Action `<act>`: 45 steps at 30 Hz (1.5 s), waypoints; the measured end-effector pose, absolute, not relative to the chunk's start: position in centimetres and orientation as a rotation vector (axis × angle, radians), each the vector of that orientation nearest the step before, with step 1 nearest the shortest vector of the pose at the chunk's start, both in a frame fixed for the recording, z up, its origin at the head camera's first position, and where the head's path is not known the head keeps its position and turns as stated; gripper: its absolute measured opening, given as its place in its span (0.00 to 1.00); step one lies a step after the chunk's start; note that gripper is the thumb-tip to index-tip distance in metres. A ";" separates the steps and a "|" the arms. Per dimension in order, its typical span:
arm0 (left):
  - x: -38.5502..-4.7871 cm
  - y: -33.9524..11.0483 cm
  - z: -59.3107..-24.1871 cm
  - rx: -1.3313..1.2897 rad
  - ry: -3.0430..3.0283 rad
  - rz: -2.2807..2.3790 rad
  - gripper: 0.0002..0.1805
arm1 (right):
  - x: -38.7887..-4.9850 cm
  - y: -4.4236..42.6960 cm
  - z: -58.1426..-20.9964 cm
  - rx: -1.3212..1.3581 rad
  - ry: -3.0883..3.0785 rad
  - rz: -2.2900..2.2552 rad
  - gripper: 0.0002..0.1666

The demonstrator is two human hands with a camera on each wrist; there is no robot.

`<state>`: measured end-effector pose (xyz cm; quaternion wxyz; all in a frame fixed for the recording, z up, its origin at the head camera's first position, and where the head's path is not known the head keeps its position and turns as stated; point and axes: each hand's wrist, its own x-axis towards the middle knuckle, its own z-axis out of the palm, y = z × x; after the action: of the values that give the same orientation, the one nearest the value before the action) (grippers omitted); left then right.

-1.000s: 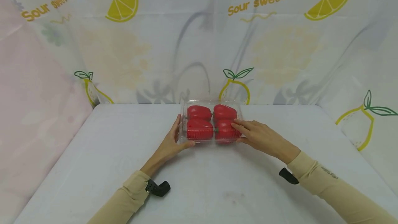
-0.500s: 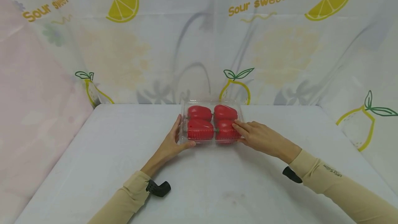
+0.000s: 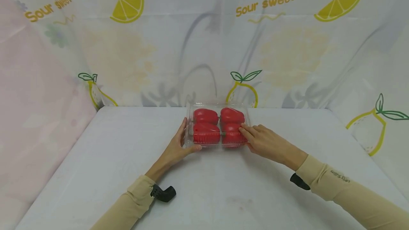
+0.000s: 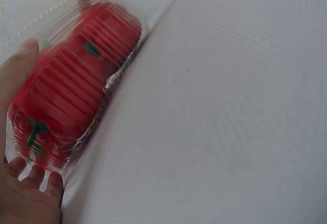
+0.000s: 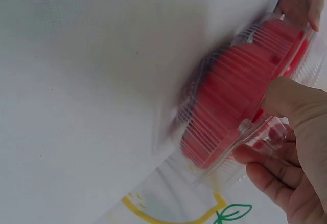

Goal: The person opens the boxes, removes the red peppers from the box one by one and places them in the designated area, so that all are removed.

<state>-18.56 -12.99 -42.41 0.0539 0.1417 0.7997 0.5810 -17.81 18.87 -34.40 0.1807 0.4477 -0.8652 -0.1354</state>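
A clear plastic box [image 3: 209, 145] sits near the back of the white table, with several red bell peppers [image 3: 207, 133] inside and green stems showing through its ribbed wall. My left hand [image 3: 174, 148] holds its left end, the thumb at the front corner and the fingers along the side. At the front right corner, my right hand [image 3: 266, 141] grips the edge. The right wrist view has the right thumb [image 5: 286, 98] on the near side of the rim and curled fingers [image 5: 273, 170] on the other. Whether the lid is fully fastened cannot be seen.
White cloth covers the table [image 3: 127, 187]. A printed lemon curtain [image 3: 191, 38] rises directly behind the box at the table's back edge. Black wrist mounts [image 3: 163, 193] stick out below both sleeves.
The right thumb has tucked in closer to the box corner and the right fingers have curled more. The box and my left hand stay nearly still.
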 end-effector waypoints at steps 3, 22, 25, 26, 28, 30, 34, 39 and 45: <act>-18.1 -12.8 -41.4 0.423 2.407 1.766 0.59 | -17.8 18.8 -34.5 1.256 -2.445 -0.364 0.33; -16.9 -12.4 -39.3 0.402 2.412 1.739 0.58 | -17.8 18.9 -35.0 1.260 -2.400 -0.309 0.29; -16.9 -12.4 -39.3 0.404 2.408 1.748 0.58 | -17.8 18.9 -35.1 1.261 -2.388 -0.297 0.28; -16.9 -12.4 -39.4 0.403 2.404 1.753 0.58 | -17.8 18.9 -35.1 1.261 -2.383 -0.295 0.28; -16.9 -12.4 -39.4 0.403 2.404 1.753 0.58 | -17.8 18.9 -35.2 1.260 -2.377 -0.292 0.28; -16.9 -12.4 -39.4 0.401 2.405 1.752 0.58 | -17.8 18.9 -35.2 1.259 -2.378 -0.292 0.28; -16.9 -12.4 -39.3 0.404 2.403 1.755 0.57 | -17.8 18.9 -35.2 1.261 -2.387 -0.298 0.29; -16.8 -12.3 -39.3 0.404 2.403 1.760 0.57 | -17.8 18.9 -35.2 1.263 -2.394 -0.301 0.30; -16.9 -12.3 -39.4 0.400 2.404 1.767 0.57 | -17.9 18.9 -35.3 1.260 -2.417 -0.283 0.30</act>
<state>-16.86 -12.29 -39.38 0.0657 0.1326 0.7970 0.5856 -17.91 18.92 -35.27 0.1995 0.4506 -0.8643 -0.1011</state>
